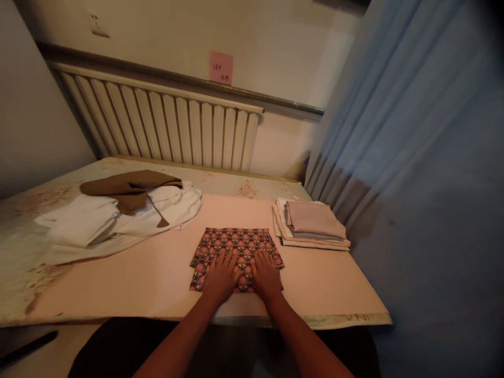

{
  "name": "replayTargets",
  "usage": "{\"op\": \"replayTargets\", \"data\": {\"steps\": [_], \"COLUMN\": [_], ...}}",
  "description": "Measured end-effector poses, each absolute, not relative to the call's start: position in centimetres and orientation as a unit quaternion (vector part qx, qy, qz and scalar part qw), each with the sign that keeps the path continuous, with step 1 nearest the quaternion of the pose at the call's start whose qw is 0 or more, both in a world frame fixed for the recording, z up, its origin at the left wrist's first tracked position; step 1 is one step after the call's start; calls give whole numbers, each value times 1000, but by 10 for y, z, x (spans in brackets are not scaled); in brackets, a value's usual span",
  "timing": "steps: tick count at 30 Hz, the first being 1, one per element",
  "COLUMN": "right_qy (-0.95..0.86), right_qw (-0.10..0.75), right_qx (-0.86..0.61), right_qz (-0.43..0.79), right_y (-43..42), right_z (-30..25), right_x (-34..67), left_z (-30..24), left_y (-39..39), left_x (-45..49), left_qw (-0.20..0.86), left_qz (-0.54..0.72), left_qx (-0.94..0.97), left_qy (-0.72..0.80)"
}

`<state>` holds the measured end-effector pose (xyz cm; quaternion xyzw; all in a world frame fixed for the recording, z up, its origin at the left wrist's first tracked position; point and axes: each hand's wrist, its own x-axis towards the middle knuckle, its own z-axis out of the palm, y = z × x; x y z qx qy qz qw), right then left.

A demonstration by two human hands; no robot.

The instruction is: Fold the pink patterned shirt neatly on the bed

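Note:
A patterned cloth [240, 239] in red, pink and dark tones lies folded on a pink sheet [137, 283] in front of me. My left hand [221, 275] rests flat on its lower left part, fingers spread and pointing away from me. On the lower right part lies my right hand [265, 273], palm down with its fingers stretched out. The cloth's far edge and both sides show; some of its near part is hidden under my hands.
A stack of folded fabrics [315, 220] sits at the right. White cloth [129, 228] lies loosely heaped at the left, with a brown cloth [134, 186] on top. A radiator [169, 126] stands behind the table, and a blue curtain [394, 131] hangs along the right.

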<state>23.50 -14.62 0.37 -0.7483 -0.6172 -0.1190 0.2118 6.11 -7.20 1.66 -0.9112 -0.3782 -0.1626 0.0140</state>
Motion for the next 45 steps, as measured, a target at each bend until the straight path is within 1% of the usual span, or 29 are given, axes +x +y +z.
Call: {"op": "replayTargets", "data": {"steps": [4, 18, 28, 36, 41, 45], "right_qy": [-619, -620, -618, -629, -635, -628], "right_qw": [227, 211, 217, 208, 210, 210], "right_qx": [-741, -744, -746, -738, -731, -738], "right_qz": [-127, -131, -116, -130, -131, -126], "right_y": [-147, -149, -149, -150, -152, -150], "right_z": [2, 4, 5, 7, 10, 10], "right_x": [235, 234, 234, 233, 230, 230], "left_z": [16, 13, 9, 9, 18, 35], "left_y": [-66, -54, -46, -42, -39, -38], "left_x": [49, 21, 3, -4, -4, 15], "left_qw": [24, 35, 35, 21, 24, 47], "left_qz": [-160, -151, -142, -120, -105, -122], "left_qx": [-903, -890, -872, -871, -862, -854], "left_qy": [-399, -429, -468, -476, -496, -504]}}
